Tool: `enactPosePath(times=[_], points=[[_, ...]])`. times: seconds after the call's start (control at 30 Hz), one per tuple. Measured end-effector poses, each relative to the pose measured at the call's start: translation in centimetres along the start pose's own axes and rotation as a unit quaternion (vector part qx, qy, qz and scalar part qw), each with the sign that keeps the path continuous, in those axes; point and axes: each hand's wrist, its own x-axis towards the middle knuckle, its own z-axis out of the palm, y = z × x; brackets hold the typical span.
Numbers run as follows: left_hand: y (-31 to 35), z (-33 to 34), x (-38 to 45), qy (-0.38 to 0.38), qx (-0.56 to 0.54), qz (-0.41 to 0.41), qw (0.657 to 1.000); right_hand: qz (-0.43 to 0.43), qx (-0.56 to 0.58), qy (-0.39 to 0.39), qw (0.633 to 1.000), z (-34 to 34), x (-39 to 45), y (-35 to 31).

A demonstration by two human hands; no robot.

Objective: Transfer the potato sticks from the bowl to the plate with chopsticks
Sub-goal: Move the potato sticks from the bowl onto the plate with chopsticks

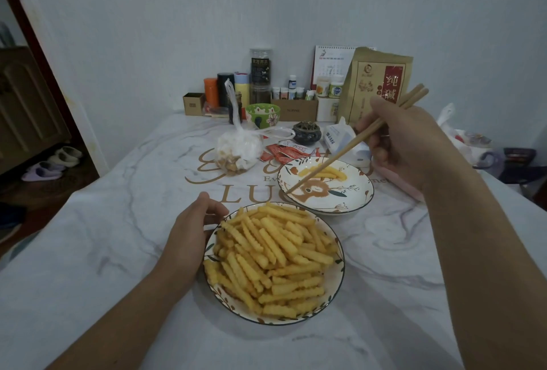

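Observation:
A patterned bowl heaped with crinkle-cut potato sticks stands near the table's front. My left hand grips its left rim, thumb on top. Behind it to the right sits a decorated plate with a few potato sticks lying in its far half. My right hand holds a pair of wooden chopsticks above the plate. Their tips reach down to the plate's left side and carry no stick.
A knotted plastic bag of food, red sauce packets, a green cup, a small dark incense burner, jars, bottles, boxes and a brown paper bag crowd the table's back. A doorway with slippers opens at the left.

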Motion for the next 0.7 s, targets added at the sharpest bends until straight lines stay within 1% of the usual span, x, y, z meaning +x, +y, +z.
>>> enactPosePath(times=[0.07,0.1,0.17,0.23,0.33,0.5,0.6,0.7], points=[[0.0,0.0,0.0,0.002,0.002,-0.001,1.0,-0.009,0.01,0.055,0.998,-0.2,0.5,0.5],[0.0,0.0,0.0,0.003,0.002,-0.001,1.0,-0.02,-0.007,0.088,0.996,-0.3,0.8,1.0],[0.0,0.1,0.0,0.003,0.002,-0.002,1.0,-0.05,-0.082,0.152,0.984,-0.4,1.5,2.1],[0.0,0.1,0.0,0.001,0.0,-0.006,1.0,-0.069,-0.146,0.187,0.969,-0.5,1.9,3.1],[0.2,0.1,0.0,-0.001,-0.002,-0.006,1.0,-0.069,-0.179,0.177,0.965,-0.5,2.3,4.2],[0.1,0.1,0.0,0.001,-0.003,0.001,1.0,-0.072,-0.173,0.122,0.975,0.0,2.7,5.5],[0.1,0.1,0.0,0.002,-0.007,-0.001,1.0,-0.071,-0.214,0.123,0.966,0.1,2.8,6.5],[0.1,0.1,-0.1,0.002,-0.008,-0.001,1.0,-0.076,-0.223,0.134,0.963,0.2,2.8,6.9]])
